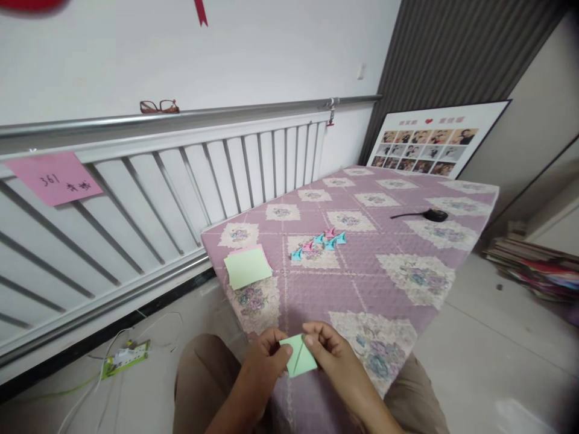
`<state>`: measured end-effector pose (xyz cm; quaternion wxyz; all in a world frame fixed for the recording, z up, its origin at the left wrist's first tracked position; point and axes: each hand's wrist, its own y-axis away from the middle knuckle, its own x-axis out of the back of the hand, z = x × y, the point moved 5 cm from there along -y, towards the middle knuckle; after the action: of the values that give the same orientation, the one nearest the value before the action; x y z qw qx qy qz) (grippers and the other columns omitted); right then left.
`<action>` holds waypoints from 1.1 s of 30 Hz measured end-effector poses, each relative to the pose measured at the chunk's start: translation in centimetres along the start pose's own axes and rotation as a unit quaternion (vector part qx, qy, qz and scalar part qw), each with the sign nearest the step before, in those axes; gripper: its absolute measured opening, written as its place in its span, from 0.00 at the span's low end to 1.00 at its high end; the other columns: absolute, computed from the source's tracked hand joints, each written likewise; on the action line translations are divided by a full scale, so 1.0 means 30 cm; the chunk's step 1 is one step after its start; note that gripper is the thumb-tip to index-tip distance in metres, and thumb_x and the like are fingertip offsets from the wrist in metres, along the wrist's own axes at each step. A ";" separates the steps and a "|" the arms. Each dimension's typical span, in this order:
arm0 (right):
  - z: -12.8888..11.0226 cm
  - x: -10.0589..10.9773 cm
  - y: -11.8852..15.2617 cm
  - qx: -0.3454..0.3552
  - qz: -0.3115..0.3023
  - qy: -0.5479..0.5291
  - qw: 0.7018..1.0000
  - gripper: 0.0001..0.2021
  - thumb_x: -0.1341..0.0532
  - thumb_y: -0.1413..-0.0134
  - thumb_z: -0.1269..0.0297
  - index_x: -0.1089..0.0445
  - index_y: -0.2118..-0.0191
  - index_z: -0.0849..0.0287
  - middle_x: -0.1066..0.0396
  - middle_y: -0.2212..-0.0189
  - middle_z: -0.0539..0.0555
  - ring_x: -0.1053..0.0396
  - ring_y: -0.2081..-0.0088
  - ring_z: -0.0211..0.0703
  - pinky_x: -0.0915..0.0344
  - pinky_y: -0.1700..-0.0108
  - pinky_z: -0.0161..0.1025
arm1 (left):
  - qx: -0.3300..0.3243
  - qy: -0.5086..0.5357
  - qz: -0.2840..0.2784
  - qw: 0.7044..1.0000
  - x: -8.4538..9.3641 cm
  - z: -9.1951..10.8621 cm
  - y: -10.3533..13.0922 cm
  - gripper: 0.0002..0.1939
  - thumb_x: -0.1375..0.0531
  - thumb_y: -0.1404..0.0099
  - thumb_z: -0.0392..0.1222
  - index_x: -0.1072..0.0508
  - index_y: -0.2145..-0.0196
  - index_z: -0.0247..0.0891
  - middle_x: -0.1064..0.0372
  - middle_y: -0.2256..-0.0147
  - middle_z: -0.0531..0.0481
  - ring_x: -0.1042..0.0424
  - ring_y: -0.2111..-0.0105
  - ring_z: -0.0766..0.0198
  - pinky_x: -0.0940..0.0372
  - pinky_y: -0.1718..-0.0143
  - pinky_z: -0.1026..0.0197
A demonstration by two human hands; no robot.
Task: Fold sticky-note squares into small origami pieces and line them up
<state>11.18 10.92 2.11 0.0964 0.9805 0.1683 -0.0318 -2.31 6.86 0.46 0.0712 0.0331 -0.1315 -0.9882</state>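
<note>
Between both hands, over the table's near edge, is a small folded piece of light green paper [302,360] with a diagonal line across it. My left hand [266,364] pinches its left edge, thumb on top. At the upper right edge, my right hand [332,352] grips the paper between thumb and fingers. Beyond them on the cloth lie several small folded paper pieces, such as a blue one [297,254] and a pink one [330,232]. A stack of square paper sheets [248,268], green on top with pink showing beneath, lies to the left.
The table wears a purple floral cloth [362,289]. A black object with a strap [435,214] rests at the right. Left are a white radiator [190,181] and glasses [159,106] on a pipe. A power strip [126,358] and cables lie on the floor; a photo board [425,141] leans behind.
</note>
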 end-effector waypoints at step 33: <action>-0.041 0.044 0.033 0.027 -0.143 0.085 0.986 0.11 0.41 0.46 0.55 0.37 0.71 0.57 0.42 0.80 0.43 0.46 0.77 0.34 0.50 0.74 0.32 | -0.117 -0.144 -0.129 0.974 -0.036 0.151 0.049 0.04 0.46 0.44 0.34 0.33 0.69 0.38 0.37 0.74 0.55 0.38 0.73 0.68 0.44 0.70 0.66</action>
<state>12.79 10.68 3.36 0.0496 0.9477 0.3133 0.0340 -1.42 6.79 5.27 -0.0730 -0.1012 -0.0182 -0.9920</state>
